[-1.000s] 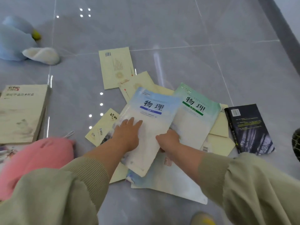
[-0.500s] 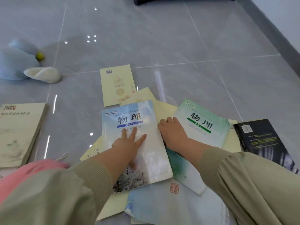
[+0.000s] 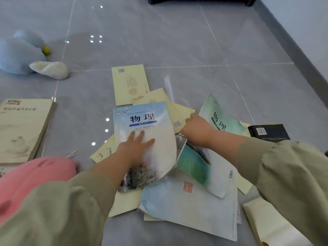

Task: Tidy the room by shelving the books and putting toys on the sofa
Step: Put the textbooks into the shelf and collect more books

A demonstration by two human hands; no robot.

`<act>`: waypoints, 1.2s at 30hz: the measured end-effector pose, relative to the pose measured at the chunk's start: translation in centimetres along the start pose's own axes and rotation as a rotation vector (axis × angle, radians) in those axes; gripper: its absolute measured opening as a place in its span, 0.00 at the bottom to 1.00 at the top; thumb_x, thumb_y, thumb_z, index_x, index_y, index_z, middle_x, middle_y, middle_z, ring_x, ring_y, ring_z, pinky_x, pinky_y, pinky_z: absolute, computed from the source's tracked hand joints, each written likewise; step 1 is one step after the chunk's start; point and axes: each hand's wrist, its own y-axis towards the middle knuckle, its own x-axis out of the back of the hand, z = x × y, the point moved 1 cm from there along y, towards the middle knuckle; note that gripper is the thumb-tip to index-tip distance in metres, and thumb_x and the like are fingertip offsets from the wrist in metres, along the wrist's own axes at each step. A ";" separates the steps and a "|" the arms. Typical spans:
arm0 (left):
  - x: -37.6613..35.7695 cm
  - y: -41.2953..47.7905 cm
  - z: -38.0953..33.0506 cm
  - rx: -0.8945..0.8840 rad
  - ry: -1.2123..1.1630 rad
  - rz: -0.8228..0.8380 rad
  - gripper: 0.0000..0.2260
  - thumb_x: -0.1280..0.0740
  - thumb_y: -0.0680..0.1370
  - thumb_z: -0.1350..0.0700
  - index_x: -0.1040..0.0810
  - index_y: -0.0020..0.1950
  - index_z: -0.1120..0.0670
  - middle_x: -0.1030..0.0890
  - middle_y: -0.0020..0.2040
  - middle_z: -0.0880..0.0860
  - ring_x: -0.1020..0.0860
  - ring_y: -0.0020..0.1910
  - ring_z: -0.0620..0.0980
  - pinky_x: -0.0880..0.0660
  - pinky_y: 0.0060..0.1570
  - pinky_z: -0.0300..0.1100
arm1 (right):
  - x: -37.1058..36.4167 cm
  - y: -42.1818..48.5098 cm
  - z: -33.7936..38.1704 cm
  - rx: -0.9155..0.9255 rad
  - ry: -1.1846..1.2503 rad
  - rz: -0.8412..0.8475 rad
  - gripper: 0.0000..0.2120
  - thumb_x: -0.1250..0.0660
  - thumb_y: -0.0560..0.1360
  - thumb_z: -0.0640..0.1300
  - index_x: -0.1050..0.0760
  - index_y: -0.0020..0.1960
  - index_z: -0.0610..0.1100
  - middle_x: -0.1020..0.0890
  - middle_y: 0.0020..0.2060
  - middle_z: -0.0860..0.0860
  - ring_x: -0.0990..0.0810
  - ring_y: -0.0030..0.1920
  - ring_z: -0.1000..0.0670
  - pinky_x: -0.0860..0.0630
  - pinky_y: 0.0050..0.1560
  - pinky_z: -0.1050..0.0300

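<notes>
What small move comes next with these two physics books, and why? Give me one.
Probably swing the green book over onto the blue book to start a stack: the right hand grips its edge, tilting it up, while the left hand presses the blue one flat.

We take this for a home; grey floor tiles (image 3: 177, 41), scattered books (image 3: 145, 132), plush toys (image 3: 19, 55), furniture feet (image 3: 151, 0).
</notes>
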 end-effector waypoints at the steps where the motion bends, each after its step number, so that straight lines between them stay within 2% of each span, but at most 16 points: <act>1: 0.0 -0.2 0.3 -0.018 -0.014 0.010 0.36 0.37 0.78 0.47 0.59 0.76 0.38 0.63 0.78 0.49 0.60 0.77 0.56 0.29 0.62 0.57 | 1.1 0.0 0.0 0.037 -0.029 -0.007 0.10 0.39 0.71 0.34 0.23 0.47 0.44 0.27 0.34 0.49 0.28 0.44 0.46 0.43 0.46 0.55; 4: -0.9 -1.0 1.7 -0.061 -0.099 -0.010 0.33 0.40 0.78 0.58 0.54 0.77 0.39 0.60 0.78 0.46 0.59 0.77 0.51 0.31 0.66 0.53 | 4.3 0.2 0.9 0.193 -0.147 -0.177 0.07 0.36 0.65 0.31 0.29 0.35 0.42 0.39 0.27 0.50 0.35 0.35 0.48 0.45 0.39 0.58; 6: -2.2 -1.5 2.8 -0.091 -0.127 -0.040 0.31 0.42 0.80 0.58 0.52 0.77 0.40 0.59 0.78 0.45 0.59 0.77 0.49 0.35 0.69 0.50 | 6.5 0.0 2.0 0.284 -0.209 -0.292 0.17 0.35 0.59 0.29 0.42 0.27 0.43 0.42 0.24 0.51 0.36 0.32 0.49 0.44 0.37 0.58; 7: -2.7 -1.8 3.2 -0.102 -0.149 -0.060 0.29 0.43 0.81 0.57 0.51 0.77 0.41 0.58 0.78 0.45 0.58 0.77 0.48 0.38 0.71 0.50 | 7.2 0.2 2.7 0.329 -0.226 -0.311 0.19 0.36 0.61 0.29 0.44 0.27 0.44 0.41 0.24 0.51 0.34 0.34 0.48 0.42 0.38 0.57; 8: -2.8 -2.2 3.4 -0.091 -0.211 -0.089 0.27 0.43 0.81 0.57 0.47 0.77 0.43 0.55 0.78 0.46 0.56 0.77 0.48 0.40 0.72 0.49 | 7.4 0.4 3.5 0.363 -0.202 -0.343 0.18 0.37 0.64 0.28 0.42 0.28 0.43 0.38 0.25 0.52 0.32 0.36 0.48 0.40 0.40 0.56; 10: -2.4 -2.4 3.3 -0.011 -0.439 -0.182 0.22 0.43 0.80 0.60 0.35 0.74 0.49 0.44 0.78 0.50 0.46 0.76 0.49 0.41 0.72 0.44 | 7.1 1.6 4.5 0.387 -0.070 -0.511 0.13 0.38 0.63 0.26 0.33 0.29 0.42 0.31 0.26 0.50 0.28 0.38 0.46 0.34 0.39 0.55; 12: -1.3 -2.5 3.0 0.134 -0.714 -0.331 0.16 0.43 0.80 0.60 0.26 0.67 0.54 0.31 0.72 0.54 0.33 0.70 0.52 0.37 0.67 0.42 | 6.6 2.3 4.5 0.326 0.195 -0.597 0.15 0.40 0.64 0.25 0.22 0.43 0.40 0.21 0.38 0.45 0.24 0.44 0.42 0.28 0.43 0.52; 14: -0.4 -2.3 2.8 0.192 -0.795 -0.473 0.17 0.44 0.82 0.57 0.28 0.69 0.54 0.28 0.70 0.54 0.30 0.67 0.53 0.36 0.66 0.43 | 5.1 2.4 3.9 0.164 0.385 -0.517 0.20 0.39 0.69 0.27 0.24 0.57 0.41 0.22 0.53 0.44 0.26 0.53 0.43 0.28 0.51 0.49; 17: -0.3 -1.9 1.7 0.158 -0.738 -0.576 0.22 0.44 0.82 0.53 0.41 0.76 0.53 0.38 0.75 0.53 0.39 0.73 0.53 0.41 0.71 0.47 | 1.2 1.6 2.7 -0.075 0.448 -0.244 0.18 0.40 0.72 0.32 0.28 0.61 0.42 0.27 0.59 0.45 0.29 0.57 0.45 0.28 0.54 0.51; 20: -0.2 -0.8 -1.1 0.151 -0.494 -0.436 0.29 0.42 0.80 0.44 0.49 0.78 0.49 0.52 0.78 0.54 0.50 0.77 0.54 0.48 0.73 0.52 | -3.8 0.0 1.7 -0.295 0.605 0.053 0.14 0.42 0.75 0.36 0.30 0.61 0.40 0.27 0.58 0.42 0.27 0.57 0.42 0.28 0.50 0.52; 23: -0.2 -0.1 -4.9 0.028 -0.205 -0.290 0.34 0.44 0.77 0.36 0.55 0.78 0.44 0.62 0.78 0.52 0.61 0.77 0.54 0.56 0.72 0.59 | -7.4 -1.9 1.2 -0.354 0.704 0.270 0.08 0.43 0.78 0.40 0.31 0.57 0.41 0.26 0.59 0.43 0.26 0.53 0.44 0.35 0.45 0.57; 25: -0.4 0.2 -7.3 -0.090 -0.113 -0.260 0.35 0.45 0.76 0.33 0.57 0.77 0.43 0.63 0.78 0.50 0.64 0.76 0.54 0.59 0.72 0.60 | -8.8 -2.7 1.0 -0.354 0.752 0.275 0.05 0.43 0.78 0.40 0.31 0.53 0.41 0.26 0.58 0.42 0.28 0.50 0.45 0.35 0.45 0.57; 28: -0.7 0.9 -10.4 -0.197 -0.059 -0.202 0.39 0.43 0.74 0.31 0.59 0.77 0.42 0.64 0.78 0.49 0.65 0.76 0.54 0.59 0.71 0.62 | -10.2 -3.2 0.6 -0.365 0.769 0.276 0.12 0.40 0.77 0.44 0.29 0.59 0.41 0.28 0.58 0.43 0.28 0.56 0.43 0.30 0.52 0.54; 31: -0.8 1.3 -12.0 -0.233 -0.022 -0.136 0.41 0.40 0.73 0.32 0.61 0.76 0.41 0.65 0.77 0.49 0.65 0.76 0.55 0.56 0.70 0.65 | -10.9 -3.5 0.2 -0.364 0.764 0.258 0.19 0.35 0.74 0.46 0.30 0.64 0.45 0.30 0.59 0.44 0.31 0.59 0.43 0.30 0.55 0.54; 34: -1.1 1.3 -12.4 -0.278 0.095 -0.113 0.41 0.39 0.73 0.33 0.61 0.76 0.40 0.66 0.77 0.49 0.65 0.76 0.57 0.53 0.69 0.68 | -11.4 -3.9 0.5 -0.379 0.810 0.199 0.27 0.28 0.70 0.51 0.31 0.65 0.45 0.31 0.60 0.45 0.32 0.60 0.44 0.31 0.56 0.53; 36: -1.4 1.3 -12.6 -0.282 0.155 -0.112 0.40 0.38 0.73 0.34 0.60 0.76 0.40 0.65 0.77 0.49 0.65 0.76 0.57 0.52 0.68 0.68 | -11.6 -4.0 0.9 -0.383 0.773 0.199 0.28 0.26 0.67 0.55 0.30 0.61 0.44 0.31 0.58 0.45 0.32 0.60 0.44 0.31 0.54 0.53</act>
